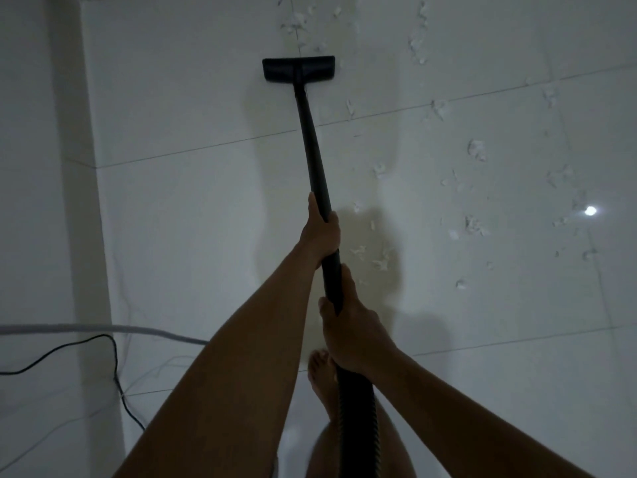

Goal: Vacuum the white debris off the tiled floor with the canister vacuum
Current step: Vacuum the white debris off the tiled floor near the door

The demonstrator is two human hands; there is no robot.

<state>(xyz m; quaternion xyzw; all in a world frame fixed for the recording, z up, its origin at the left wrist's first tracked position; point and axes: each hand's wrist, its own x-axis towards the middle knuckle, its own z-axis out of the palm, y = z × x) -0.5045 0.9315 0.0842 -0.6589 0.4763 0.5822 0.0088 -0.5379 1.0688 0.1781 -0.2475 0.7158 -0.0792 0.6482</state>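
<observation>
A bare foot (322, 381) is standing beside the hose (356, 408), risking a trip. The right hand (351, 326) and, farther up, the left hand (322, 232) are gripping the wand (312, 139). The head (298, 69) is resting on the floor (189, 201). Debris (477, 150) is lying toward its far and right edges, so straight strokes are likely missing it.

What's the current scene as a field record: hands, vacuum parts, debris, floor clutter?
left hand: grips wand, higher up the tube
right hand: grips wand lower, just above ribbed hose
floor head: flat on tiled floor, at far end of wand
white debris: scattered right of wand and beyond floor head
black cable: lies on floor at left
</observation>
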